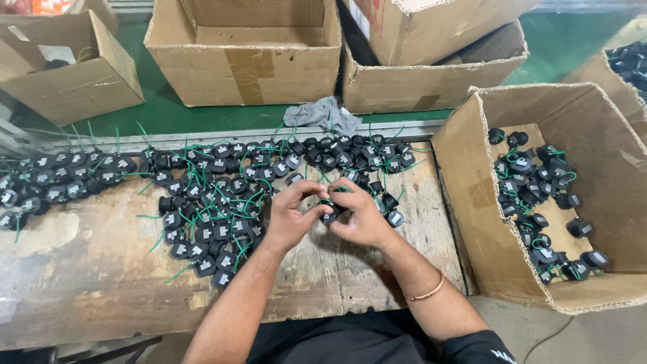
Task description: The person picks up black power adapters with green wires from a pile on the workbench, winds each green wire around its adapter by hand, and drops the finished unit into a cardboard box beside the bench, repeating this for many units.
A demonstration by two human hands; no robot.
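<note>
My left hand [291,216] and my right hand [360,217] meet over the worn wooden bench [101,269]. Between the fingers of both sits one small black round part [330,214] with a green wire. A wide heap of the same black parts with green wires [216,195] lies on the bench just left of and behind my hands. On my right wrist is a thin gold bangle [426,292].
An open cardboard box [472,202] at the right holds several more black parts [539,202]. Several other cardboard boxes [246,57] stand on the green floor behind the bench. A grey rag [322,113] lies at the bench's far edge.
</note>
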